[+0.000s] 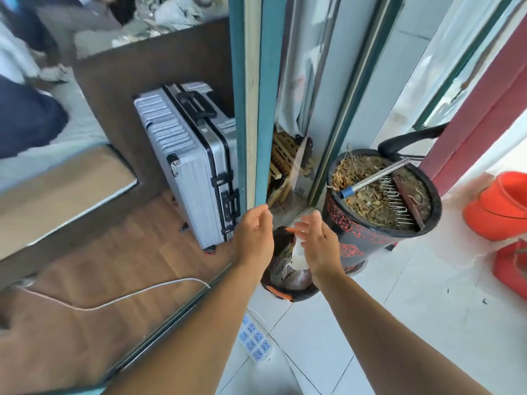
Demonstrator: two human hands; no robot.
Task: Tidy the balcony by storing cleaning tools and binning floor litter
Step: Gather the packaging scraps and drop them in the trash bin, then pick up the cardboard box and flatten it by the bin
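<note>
A small black bin [296, 295] with an orange rim stands on the white tiled floor by the teal door frame. Crumpled wrappers [286, 259] and a white bag lie inside it. My left hand [253, 238] hovers over the bin's left side with fingers loosely curled, holding nothing. Over the bin's right side is my right hand [318, 242], fingers nearly straight and empty. A metal hand rake [379, 178] with a blue-tipped handle lies across a black, red-patterned pot [353, 240] full of dry soil, just right of the bin.
Orange buckets [502, 206] stand at the right edge. A white power strip [253, 340] with its cable lies on the tiles near my arms. Behind the glass door [251, 109], a silver suitcase [185, 163] stands on wooden flooring.
</note>
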